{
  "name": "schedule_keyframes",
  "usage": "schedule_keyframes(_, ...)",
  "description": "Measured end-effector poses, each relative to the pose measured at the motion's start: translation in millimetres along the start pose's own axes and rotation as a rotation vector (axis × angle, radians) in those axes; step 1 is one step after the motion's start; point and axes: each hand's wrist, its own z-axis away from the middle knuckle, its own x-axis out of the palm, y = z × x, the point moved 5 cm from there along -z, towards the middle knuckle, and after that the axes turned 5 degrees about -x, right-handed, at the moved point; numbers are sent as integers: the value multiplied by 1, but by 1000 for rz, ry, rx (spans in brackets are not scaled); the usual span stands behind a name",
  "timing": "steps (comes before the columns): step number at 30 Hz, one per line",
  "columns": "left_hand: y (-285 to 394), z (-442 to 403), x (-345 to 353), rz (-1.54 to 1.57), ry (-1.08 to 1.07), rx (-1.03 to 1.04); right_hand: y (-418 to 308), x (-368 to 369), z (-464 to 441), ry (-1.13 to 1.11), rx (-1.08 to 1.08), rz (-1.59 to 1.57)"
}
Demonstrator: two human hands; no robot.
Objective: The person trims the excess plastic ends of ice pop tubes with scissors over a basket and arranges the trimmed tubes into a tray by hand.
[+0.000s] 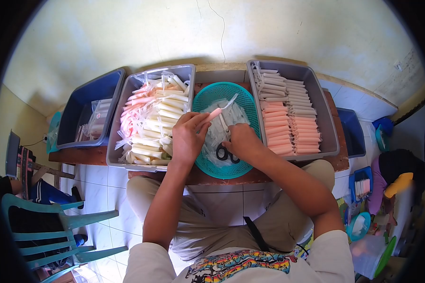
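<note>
My left hand (190, 137) is closed around a pink-filled plastic tube (214, 114), whose clear, unfilled end points up and to the right. My right hand (244, 142) is closed on a pair of scissors (223, 152) near their middle. The black finger loops hang below the fingers, and the blades point up beside the tube's end. Both hands are above a round turquoise basket (201, 101), which holds a heap of clear plastic scraps (211, 137).
On the left, a grey bin (191, 75) holds loose pink and cream tubes; a dark blue bin (71, 141) stands beyond. On the right, another grey bin (333, 141) holds neat rows of tubes. A green chair (47, 236) is lower left. Another person (392, 179) bends down at right.
</note>
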Motion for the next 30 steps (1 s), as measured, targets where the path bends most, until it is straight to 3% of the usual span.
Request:
schedule_keyframes(6,1,2,-7,14,16,2,2,24,1,-138,31,57)
schedule_keyframes(12,-3,3,-6,10,5,-31,-7,36,4,-113,122,71)
schedule_keyframes(20,-4,3,-7,-9,55,15,10,45,-7,-92,68,75)
schedule_keyframes(30,-5,-1,-14,-9,102,-12,-1,-15,5,-96,-4,-74)
